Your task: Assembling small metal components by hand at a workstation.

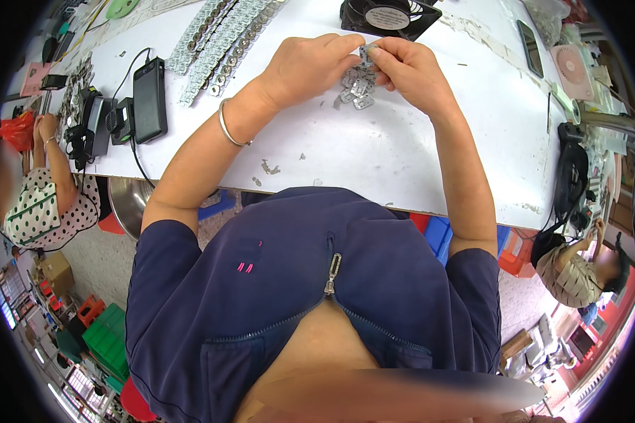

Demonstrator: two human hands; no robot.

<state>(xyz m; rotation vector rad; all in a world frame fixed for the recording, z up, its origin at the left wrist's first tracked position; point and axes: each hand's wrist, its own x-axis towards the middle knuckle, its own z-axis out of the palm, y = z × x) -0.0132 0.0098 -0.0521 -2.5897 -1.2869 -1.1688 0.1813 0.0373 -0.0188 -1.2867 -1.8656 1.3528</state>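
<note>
My left hand and my right hand meet over the white table, fingertips pinched together on a small grey metal part. Just below the fingers a little heap of the same metal parts lies on the table. A silver bangle circles my left wrist. Long strips of joined metal parts stretch diagonally across the table to the left of my hands.
A black fan stands beyond my hands. A black phone with cables and chargers lies at the left. Another phone rests at the right. People sit at both sides; crates stand under the table.
</note>
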